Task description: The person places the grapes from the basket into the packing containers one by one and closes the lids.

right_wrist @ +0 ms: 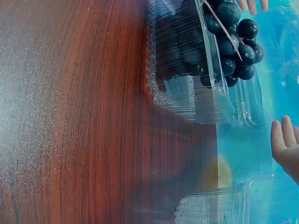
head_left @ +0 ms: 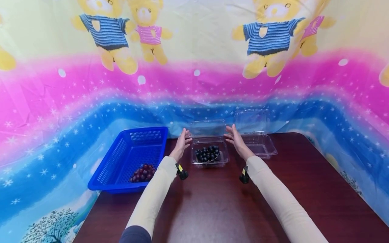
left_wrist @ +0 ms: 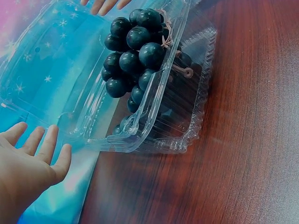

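Note:
A bunch of black grapes [head_left: 208,154] lies in a clear plastic clamshell box [head_left: 226,158] whose lid [head_left: 207,129] stands raised at the back. To the left of that box my left hand [head_left: 181,143] is held with fingers extended, holding nothing. On the other side, my right hand [head_left: 236,140] is likewise spread and free of any object. In the left wrist view, dark grapes [left_wrist: 135,51] show above the box rim, with the left hand [left_wrist: 32,161] apart from the plastic. The right wrist view shows the right hand [right_wrist: 288,144] apart from the same box [right_wrist: 187,100].
A blue plastic basket [head_left: 104,172] stands at the left, with a bunch of red grapes [head_left: 143,173] near its front. A second clear clamshell box [head_left: 262,145] sits open behind the right hand. A patterned cloth backdrop [head_left: 194,84] rises behind the brown table [head_left: 212,206].

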The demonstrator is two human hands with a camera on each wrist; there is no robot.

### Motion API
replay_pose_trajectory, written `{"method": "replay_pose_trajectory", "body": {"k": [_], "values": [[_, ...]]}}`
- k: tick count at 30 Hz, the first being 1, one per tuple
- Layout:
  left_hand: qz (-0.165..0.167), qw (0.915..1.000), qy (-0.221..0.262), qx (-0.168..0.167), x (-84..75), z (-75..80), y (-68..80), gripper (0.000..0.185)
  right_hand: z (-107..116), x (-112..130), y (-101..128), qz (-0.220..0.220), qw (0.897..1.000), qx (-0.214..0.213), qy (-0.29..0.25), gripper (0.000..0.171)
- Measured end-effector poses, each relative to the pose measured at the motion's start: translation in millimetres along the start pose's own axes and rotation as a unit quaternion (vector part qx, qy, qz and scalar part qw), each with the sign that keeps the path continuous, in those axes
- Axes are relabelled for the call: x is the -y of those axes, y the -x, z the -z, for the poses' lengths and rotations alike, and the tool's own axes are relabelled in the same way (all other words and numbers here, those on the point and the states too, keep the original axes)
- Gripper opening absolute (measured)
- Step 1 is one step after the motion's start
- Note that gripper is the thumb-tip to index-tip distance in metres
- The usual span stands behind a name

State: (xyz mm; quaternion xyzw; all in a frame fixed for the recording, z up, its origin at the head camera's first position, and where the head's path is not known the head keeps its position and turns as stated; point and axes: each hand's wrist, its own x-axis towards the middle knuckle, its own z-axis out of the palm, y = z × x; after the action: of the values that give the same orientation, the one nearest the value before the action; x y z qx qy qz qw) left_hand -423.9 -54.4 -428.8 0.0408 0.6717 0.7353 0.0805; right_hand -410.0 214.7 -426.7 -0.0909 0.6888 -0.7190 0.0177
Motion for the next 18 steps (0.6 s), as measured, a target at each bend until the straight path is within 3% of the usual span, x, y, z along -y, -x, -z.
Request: {"method": "replay_pose_trajectory", "body": {"k": [6,18], "values": [[-0.004,0.9999,-0.005,-0.014,2.3,-1.1,-2.3,0.064,-1,6,4,-0.007,1.0,0.0,-0.007,0.066],[0.005,0.9996,-0.019,-0.019,-5.1,-1.8,3.4,0.069,3,-4,-2,0.011,0.999,-0.023,0.041,0.077]]}}
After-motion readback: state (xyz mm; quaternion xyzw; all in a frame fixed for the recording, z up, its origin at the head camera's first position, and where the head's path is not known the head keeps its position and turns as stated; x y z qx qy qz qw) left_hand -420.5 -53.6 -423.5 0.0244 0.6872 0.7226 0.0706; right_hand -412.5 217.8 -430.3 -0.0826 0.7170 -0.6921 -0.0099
